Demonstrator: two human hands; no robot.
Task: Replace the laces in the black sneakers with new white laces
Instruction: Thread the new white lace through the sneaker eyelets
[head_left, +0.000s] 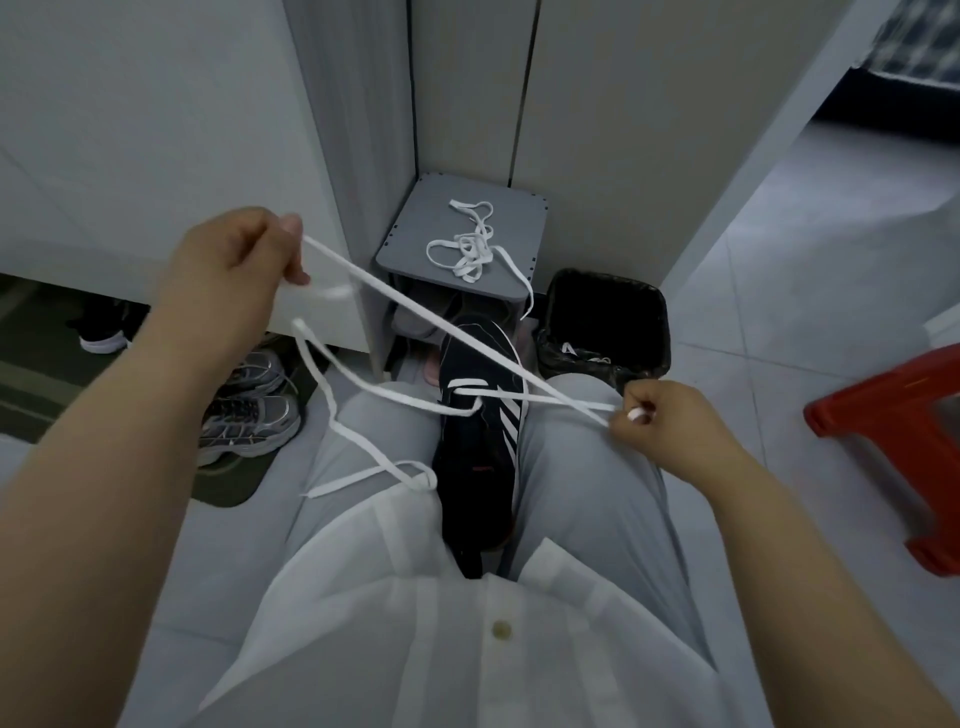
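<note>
A black sneaker with white side stripes stands toe-up between my knees. A white lace passes through its lowest eyelets and stretches out to both sides. My left hand, raised at the left, pinches one strand of it, and the slack below loops down onto my left thigh. My right hand, low beside my right knee, pinches the other end of the lace. A second white lace lies in a loose heap on the grey stool behind the sneaker.
A black bin with a liner stands right of the stool. A red plastic stool is at the far right. Grey running shoes and another dark shoe lie at the left under a white cabinet. More shoes sit under the stool.
</note>
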